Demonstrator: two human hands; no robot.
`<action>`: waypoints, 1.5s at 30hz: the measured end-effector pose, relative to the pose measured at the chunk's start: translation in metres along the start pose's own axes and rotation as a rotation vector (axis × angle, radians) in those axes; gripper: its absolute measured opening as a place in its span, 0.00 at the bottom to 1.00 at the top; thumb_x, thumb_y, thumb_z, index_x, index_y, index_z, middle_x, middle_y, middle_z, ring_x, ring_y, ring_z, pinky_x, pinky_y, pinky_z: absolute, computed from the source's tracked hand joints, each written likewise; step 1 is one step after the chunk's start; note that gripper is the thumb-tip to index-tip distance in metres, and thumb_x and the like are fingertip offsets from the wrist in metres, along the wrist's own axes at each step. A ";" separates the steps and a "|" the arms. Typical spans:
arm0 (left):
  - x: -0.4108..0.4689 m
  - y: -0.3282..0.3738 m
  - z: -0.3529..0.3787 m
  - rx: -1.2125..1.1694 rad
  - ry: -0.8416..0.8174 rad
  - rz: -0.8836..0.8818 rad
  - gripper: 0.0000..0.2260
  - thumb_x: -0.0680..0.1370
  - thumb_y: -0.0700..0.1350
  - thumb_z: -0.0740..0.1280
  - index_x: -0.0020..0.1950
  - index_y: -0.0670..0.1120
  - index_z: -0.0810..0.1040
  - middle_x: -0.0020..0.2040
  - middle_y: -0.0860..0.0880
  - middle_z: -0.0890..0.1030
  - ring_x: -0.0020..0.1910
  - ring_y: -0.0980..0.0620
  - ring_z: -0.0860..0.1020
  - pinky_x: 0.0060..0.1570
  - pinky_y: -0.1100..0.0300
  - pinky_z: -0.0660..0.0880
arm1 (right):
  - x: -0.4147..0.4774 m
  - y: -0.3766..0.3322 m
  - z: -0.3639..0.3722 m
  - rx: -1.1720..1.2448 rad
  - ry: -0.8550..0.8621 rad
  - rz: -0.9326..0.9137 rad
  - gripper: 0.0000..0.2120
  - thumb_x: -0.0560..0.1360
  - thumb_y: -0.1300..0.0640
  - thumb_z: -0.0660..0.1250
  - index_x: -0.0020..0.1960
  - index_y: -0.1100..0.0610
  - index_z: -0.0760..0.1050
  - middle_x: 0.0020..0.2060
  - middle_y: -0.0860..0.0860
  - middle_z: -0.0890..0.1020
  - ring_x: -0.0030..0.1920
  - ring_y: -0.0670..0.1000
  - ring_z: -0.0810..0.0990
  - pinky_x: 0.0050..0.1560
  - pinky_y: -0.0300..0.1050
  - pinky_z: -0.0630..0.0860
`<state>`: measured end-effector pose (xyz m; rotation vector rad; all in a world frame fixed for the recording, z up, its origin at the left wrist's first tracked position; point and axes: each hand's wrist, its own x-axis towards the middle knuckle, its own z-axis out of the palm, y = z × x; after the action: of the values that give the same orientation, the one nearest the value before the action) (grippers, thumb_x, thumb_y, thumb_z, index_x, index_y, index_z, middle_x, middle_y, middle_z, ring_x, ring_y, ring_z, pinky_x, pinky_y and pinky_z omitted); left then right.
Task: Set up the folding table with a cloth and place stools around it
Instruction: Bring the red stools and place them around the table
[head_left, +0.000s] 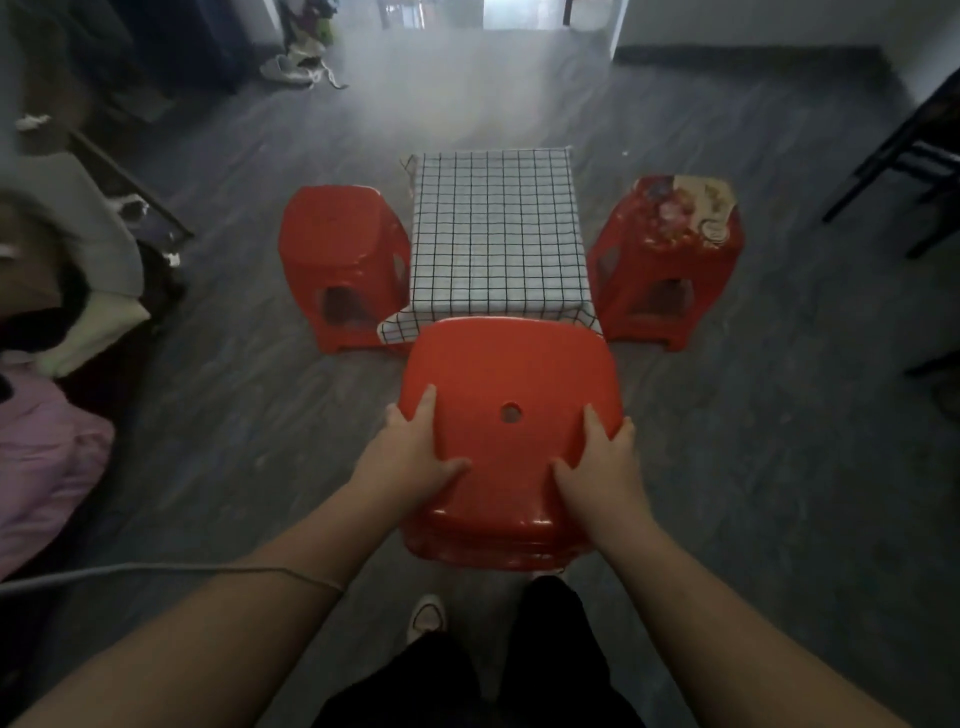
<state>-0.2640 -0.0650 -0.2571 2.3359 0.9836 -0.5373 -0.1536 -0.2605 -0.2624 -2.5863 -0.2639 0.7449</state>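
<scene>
head view: both hands, left hand (415, 457) and right hand (605, 467), clamp fingers on the red stool (511, 431) seat's near corners just before the checked counter (496, 234); looks light, stiff, slick plastic.

Left arm: bare forearm reaching forward from the lower left, a thin cord lying across it near the elbow.
Left hand (415, 457): palm pressed to the near left edge of the red stool (511, 441), thumb pointing inward along the seat, fingers wrapped over the side.
Right arm: bare forearm reaching forward from the lower right, roughly mirroring the left.
Right hand (602, 462): clasped on the near right edge of the same stool, thumb on top, fingers curling over the side.
Legs: dark trousers at the bottom centre, one light shoe showing.
</scene>
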 end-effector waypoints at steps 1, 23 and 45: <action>0.019 0.007 0.007 -0.001 -0.007 -0.013 0.50 0.71 0.65 0.72 0.80 0.58 0.42 0.77 0.38 0.55 0.69 0.36 0.71 0.66 0.45 0.72 | 0.021 0.005 0.002 0.000 -0.017 0.001 0.40 0.76 0.48 0.69 0.81 0.49 0.51 0.78 0.64 0.48 0.77 0.64 0.55 0.76 0.58 0.59; 0.350 -0.071 0.216 -0.098 -0.059 -0.138 0.50 0.72 0.61 0.73 0.77 0.64 0.36 0.80 0.45 0.45 0.75 0.39 0.64 0.68 0.42 0.71 | 0.331 0.081 0.231 -0.105 -0.132 0.017 0.45 0.75 0.45 0.70 0.80 0.45 0.42 0.79 0.57 0.41 0.79 0.61 0.48 0.76 0.59 0.56; 0.122 -0.016 0.017 0.046 0.137 -0.139 0.29 0.80 0.56 0.60 0.79 0.48 0.59 0.77 0.45 0.66 0.75 0.44 0.64 0.72 0.43 0.64 | 0.176 -0.054 0.025 -0.432 -0.238 -0.413 0.31 0.79 0.46 0.60 0.79 0.52 0.57 0.79 0.54 0.58 0.79 0.57 0.52 0.77 0.57 0.57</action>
<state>-0.1984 -0.0022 -0.3418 2.3833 1.2154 -0.4625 -0.0231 -0.1517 -0.3374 -2.6812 -1.1018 0.9132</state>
